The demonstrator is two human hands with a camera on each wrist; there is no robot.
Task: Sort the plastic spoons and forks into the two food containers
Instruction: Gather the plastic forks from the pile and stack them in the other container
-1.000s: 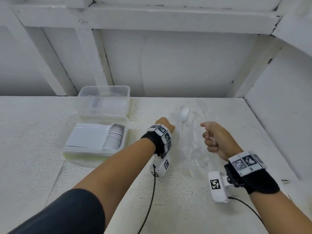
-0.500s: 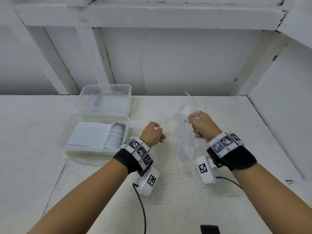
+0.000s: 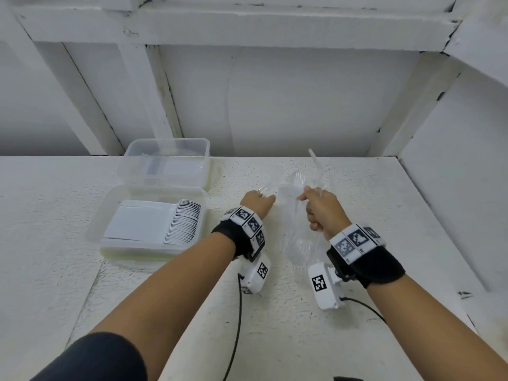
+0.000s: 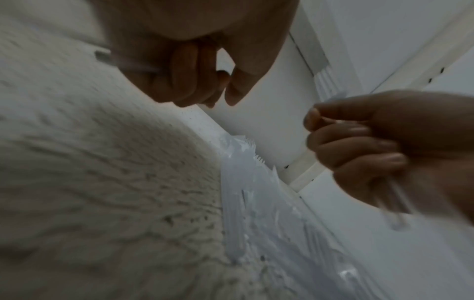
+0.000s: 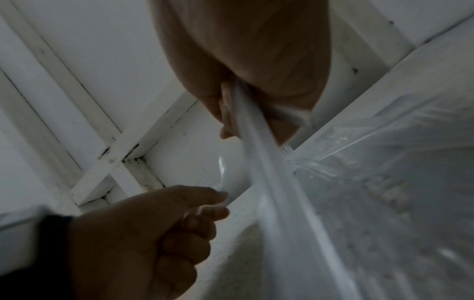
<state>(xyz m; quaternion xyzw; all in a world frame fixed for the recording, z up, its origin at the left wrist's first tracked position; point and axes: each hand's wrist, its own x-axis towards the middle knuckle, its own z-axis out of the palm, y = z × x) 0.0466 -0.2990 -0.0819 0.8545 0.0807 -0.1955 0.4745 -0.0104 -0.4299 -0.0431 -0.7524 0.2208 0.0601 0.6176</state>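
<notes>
While my left hand (image 3: 257, 203) pinches a clear fork (image 3: 264, 188), my right hand (image 3: 323, 209) grips several utensils (image 3: 316, 171).
Loose cutlery (image 3: 298, 243) lies between them on the counter (image 3: 55, 215).

Clear containers (image 3: 165, 160), white table (image 3: 55, 215), black wristbands (image 3: 379, 264) bearing black-and-white square-patterned tags (image 3: 354, 240).

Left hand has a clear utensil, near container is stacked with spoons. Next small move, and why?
Probably carry the left hand left toward the containers. It pinches a clear fork, tines showing, so the far container seems the likelier target than the near container of spoons. The right hand grips more utensils.
</notes>
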